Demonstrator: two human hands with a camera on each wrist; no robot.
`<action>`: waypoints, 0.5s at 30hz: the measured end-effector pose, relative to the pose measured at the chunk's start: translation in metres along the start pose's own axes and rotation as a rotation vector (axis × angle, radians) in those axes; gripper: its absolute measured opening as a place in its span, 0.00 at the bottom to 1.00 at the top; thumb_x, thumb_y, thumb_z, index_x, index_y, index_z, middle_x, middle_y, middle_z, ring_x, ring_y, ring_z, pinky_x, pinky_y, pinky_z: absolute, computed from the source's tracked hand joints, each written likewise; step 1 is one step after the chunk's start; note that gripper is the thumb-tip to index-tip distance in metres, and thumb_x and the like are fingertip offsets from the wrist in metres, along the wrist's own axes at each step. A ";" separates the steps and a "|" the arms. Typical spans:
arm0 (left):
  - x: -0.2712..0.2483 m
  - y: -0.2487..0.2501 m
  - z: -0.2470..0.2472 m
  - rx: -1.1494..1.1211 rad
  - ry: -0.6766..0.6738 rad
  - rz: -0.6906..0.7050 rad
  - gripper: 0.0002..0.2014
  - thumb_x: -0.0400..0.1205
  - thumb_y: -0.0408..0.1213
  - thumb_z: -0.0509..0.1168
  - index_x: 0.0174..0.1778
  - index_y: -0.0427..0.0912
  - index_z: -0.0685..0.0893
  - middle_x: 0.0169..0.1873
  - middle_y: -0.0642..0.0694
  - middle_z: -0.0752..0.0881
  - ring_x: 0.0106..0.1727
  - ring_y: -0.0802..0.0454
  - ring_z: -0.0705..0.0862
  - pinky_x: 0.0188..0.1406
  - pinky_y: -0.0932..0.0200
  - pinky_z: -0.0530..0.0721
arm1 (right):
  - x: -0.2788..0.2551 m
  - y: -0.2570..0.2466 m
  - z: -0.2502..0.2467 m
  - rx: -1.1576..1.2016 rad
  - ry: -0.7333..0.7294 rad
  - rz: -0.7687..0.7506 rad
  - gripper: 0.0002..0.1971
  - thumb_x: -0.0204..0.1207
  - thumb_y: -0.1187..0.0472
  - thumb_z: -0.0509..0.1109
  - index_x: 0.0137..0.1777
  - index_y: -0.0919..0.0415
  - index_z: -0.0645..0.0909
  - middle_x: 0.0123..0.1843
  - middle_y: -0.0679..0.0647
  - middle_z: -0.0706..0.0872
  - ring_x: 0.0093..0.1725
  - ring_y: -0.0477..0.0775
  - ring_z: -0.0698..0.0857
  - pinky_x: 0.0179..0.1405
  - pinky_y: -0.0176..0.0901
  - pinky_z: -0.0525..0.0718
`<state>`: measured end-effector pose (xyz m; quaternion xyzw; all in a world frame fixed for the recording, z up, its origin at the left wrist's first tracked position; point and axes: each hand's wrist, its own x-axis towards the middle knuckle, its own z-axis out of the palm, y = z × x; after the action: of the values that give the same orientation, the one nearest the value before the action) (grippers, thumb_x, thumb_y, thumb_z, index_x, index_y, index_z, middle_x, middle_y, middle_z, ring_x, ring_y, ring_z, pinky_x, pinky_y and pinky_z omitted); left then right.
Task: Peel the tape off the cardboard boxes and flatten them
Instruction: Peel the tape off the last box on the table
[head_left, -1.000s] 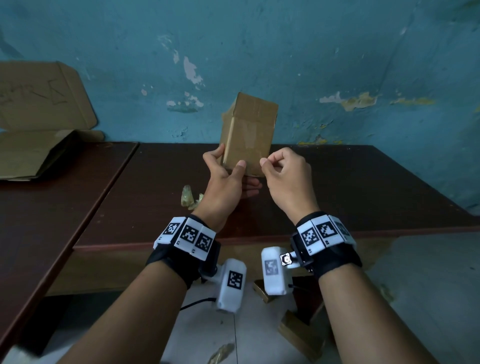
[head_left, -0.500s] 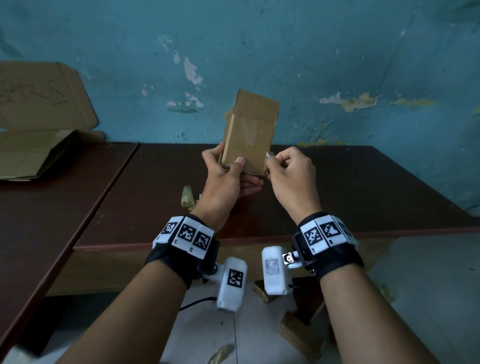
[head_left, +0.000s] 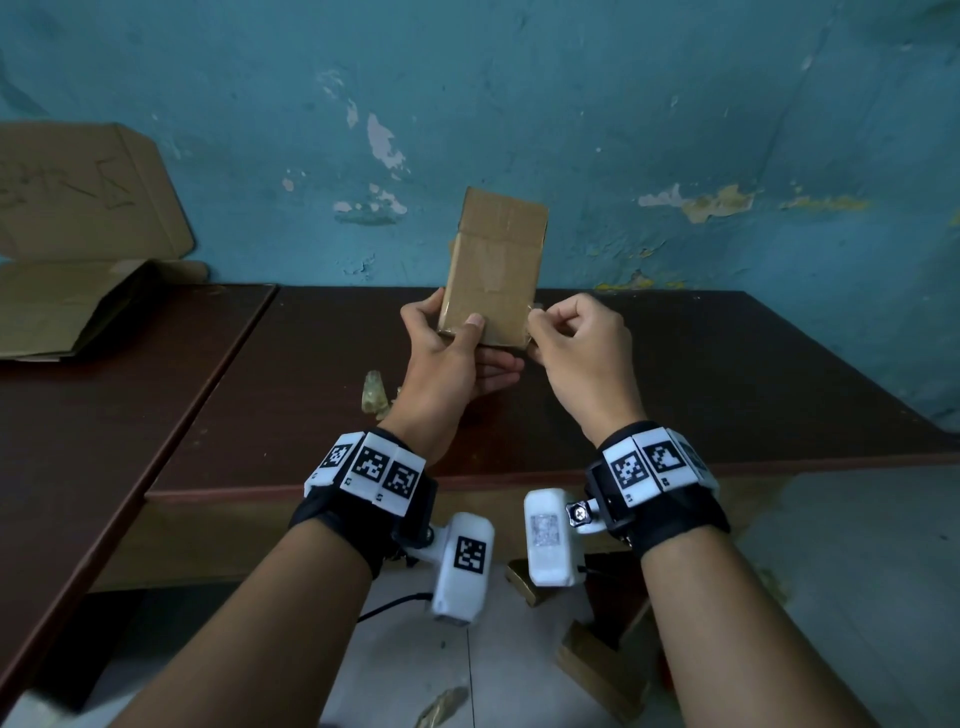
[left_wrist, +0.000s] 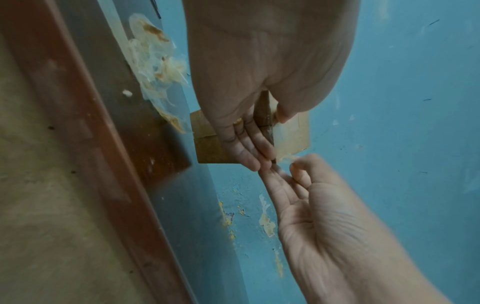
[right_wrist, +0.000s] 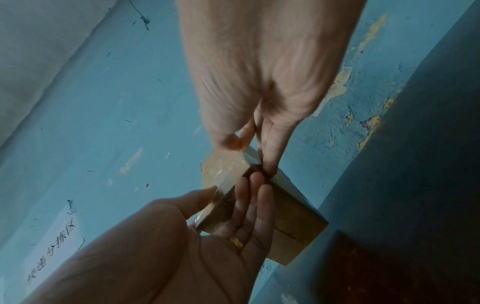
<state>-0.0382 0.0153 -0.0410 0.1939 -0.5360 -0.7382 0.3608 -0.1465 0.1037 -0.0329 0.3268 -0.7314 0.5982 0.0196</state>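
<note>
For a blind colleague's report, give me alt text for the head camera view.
A left hand holds a small brown cardboard box upright above a dark brown wooden table while the right hand pinches clear tape at its lower right edge. Flattened cardboard leans against the blue wall.

Left hand (head_left: 451, 358) holds box (head_left: 493, 270) (upright); right hand (head_left: 576, 345) pinches tape (head_left: 531, 310).

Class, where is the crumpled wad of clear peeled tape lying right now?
In the head view, the crumpled clear tape wad lies on the dark brown table, just left of the left hand.
</note>
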 end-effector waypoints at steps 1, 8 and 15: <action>0.000 0.000 0.000 0.001 0.003 -0.005 0.17 0.96 0.35 0.58 0.77 0.50 0.61 0.39 0.34 0.89 0.40 0.39 0.93 0.50 0.40 0.96 | 0.000 0.001 0.000 0.000 -0.004 -0.002 0.05 0.80 0.54 0.78 0.47 0.54 0.87 0.43 0.48 0.94 0.47 0.49 0.94 0.53 0.64 0.94; 0.000 0.001 -0.001 0.005 0.004 -0.015 0.15 0.96 0.35 0.58 0.76 0.51 0.63 0.39 0.33 0.89 0.39 0.40 0.92 0.49 0.42 0.96 | 0.003 0.006 -0.002 -0.011 -0.062 0.008 0.03 0.80 0.58 0.77 0.46 0.50 0.86 0.47 0.49 0.94 0.51 0.50 0.94 0.55 0.62 0.95; 0.000 0.004 -0.007 -0.108 0.025 -0.055 0.11 0.95 0.36 0.60 0.70 0.50 0.67 0.30 0.35 0.89 0.40 0.38 0.93 0.49 0.43 0.95 | 0.004 0.007 -0.004 0.131 -0.098 0.054 0.14 0.67 0.46 0.73 0.44 0.56 0.83 0.40 0.56 0.93 0.47 0.59 0.96 0.55 0.73 0.94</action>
<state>-0.0327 0.0104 -0.0397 0.1981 -0.4852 -0.7732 0.3570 -0.1542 0.1060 -0.0362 0.3364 -0.6992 0.6286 -0.0536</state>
